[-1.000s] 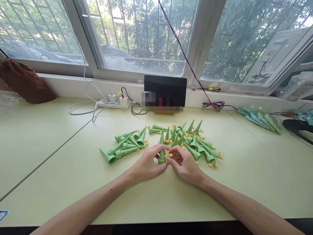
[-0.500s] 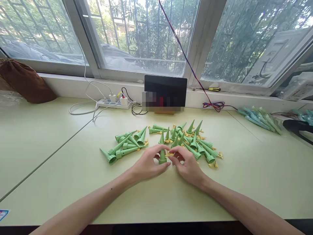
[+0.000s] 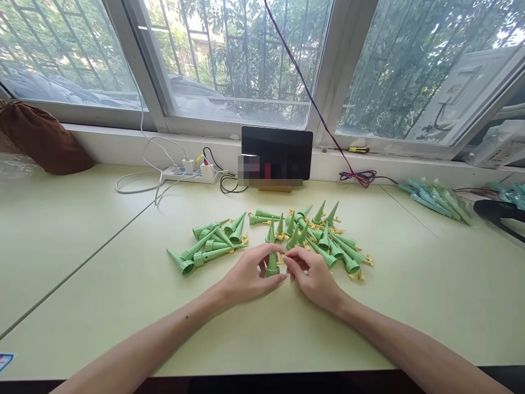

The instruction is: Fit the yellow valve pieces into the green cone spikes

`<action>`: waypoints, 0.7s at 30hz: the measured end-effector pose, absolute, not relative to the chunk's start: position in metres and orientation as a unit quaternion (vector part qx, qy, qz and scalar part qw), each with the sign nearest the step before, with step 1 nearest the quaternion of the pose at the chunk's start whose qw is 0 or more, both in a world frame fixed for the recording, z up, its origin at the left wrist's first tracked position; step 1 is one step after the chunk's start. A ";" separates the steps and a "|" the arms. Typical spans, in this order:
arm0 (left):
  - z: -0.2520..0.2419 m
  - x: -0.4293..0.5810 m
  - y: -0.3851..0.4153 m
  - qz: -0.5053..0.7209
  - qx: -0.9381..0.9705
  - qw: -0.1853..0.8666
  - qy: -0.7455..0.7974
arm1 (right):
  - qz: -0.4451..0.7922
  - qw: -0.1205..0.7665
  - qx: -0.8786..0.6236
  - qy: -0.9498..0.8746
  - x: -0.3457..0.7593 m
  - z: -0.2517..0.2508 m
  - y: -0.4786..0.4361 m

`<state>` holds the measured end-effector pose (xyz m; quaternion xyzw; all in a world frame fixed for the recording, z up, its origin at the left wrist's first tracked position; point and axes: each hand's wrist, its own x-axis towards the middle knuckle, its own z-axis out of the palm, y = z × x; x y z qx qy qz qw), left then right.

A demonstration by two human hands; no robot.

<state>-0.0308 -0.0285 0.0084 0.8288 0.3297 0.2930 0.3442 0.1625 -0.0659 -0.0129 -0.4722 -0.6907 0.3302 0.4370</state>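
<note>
My left hand point(image 3: 256, 272) is curled around a green plastic watering spike point(image 3: 272, 262), which stands upright on the table with its tip up. Close by on the right, my right hand point(image 3: 310, 272) pinches a small yellow valve point(image 3: 281, 259) at the spike's side. The fingertips partly cover the valve, so how far it sits in the spike is hidden. Left of my hands lies a loose group of green spikes point(image 3: 213, 241). Behind and to the right are more spikes point(image 3: 324, 238), some upright and some lying, with small yellow valves among them.
A dark tablet point(image 3: 276, 150) stands on a wooden holder by the window. A power strip point(image 3: 192, 174) with cables lies left of it. Bagged green and blue pieces point(image 3: 437, 200) lie at the right, near a black curved object point(image 3: 498, 216). A brown bag point(image 3: 45, 139) sits far left.
My right fingers have shifted slightly and closed more tightly around the yellow valve. My left hand and the upright spike stay almost in place.
</note>
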 end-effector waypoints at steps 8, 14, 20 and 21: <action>0.007 -0.031 -0.027 0.275 0.811 0.374 0.357 | 0.318 0.452 -0.475 -0.685 0.161 -0.009 -0.068; 0.007 -0.030 -0.029 0.269 0.806 0.390 0.355 | 0.352 0.423 -0.471 -0.690 0.162 -0.011 -0.066; 0.005 -0.031 -0.028 0.270 0.811 0.390 0.343 | 0.336 0.425 -0.474 -0.694 0.162 -0.010 -0.066; 0.005 -0.031 -0.028 0.270 0.811 0.392 0.341 | 0.332 0.425 -0.475 -0.695 0.162 -0.010 -0.066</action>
